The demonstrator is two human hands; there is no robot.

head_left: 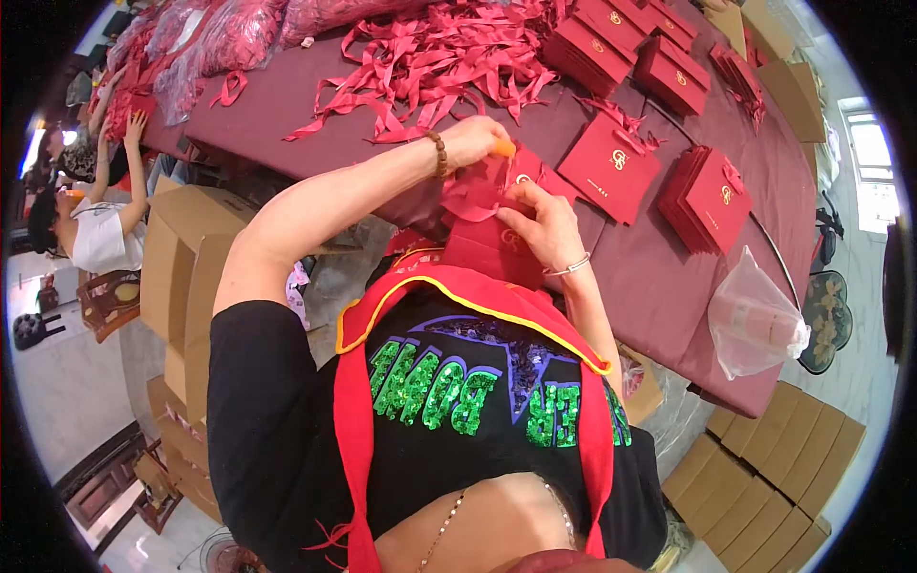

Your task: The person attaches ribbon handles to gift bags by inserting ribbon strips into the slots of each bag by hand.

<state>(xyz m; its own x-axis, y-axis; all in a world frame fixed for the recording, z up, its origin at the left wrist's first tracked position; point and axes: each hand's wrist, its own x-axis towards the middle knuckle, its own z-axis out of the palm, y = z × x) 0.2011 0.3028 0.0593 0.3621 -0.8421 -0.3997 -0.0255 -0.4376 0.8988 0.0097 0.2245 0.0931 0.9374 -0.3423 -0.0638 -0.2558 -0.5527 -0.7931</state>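
Note:
My left hand [468, 145], with a beaded bracelet and something orange at a fingertip, is closed at the top of the red ribbon [472, 208]. My right hand [546, 227], wearing a silver bangle, pinches near the same ribbon, thumb against fingers. Below both hands a red paper bag [492, 250] leans at the table edge against my red apron [468, 279]. Beside my right hand lies another red bag [611, 170] with a gold logo and ribbon handle. Exactly where the ribbon meets the bag is hidden by my fingers.
A heap of loose red ribbons [449, 62] covers the far part of the maroon-covered table [267, 124]. Stacked red bags [705, 201] stand at the right, near a clear plastic bag [757, 320]. Cardboard boxes [196, 248] are at left; another person [105, 215] works there.

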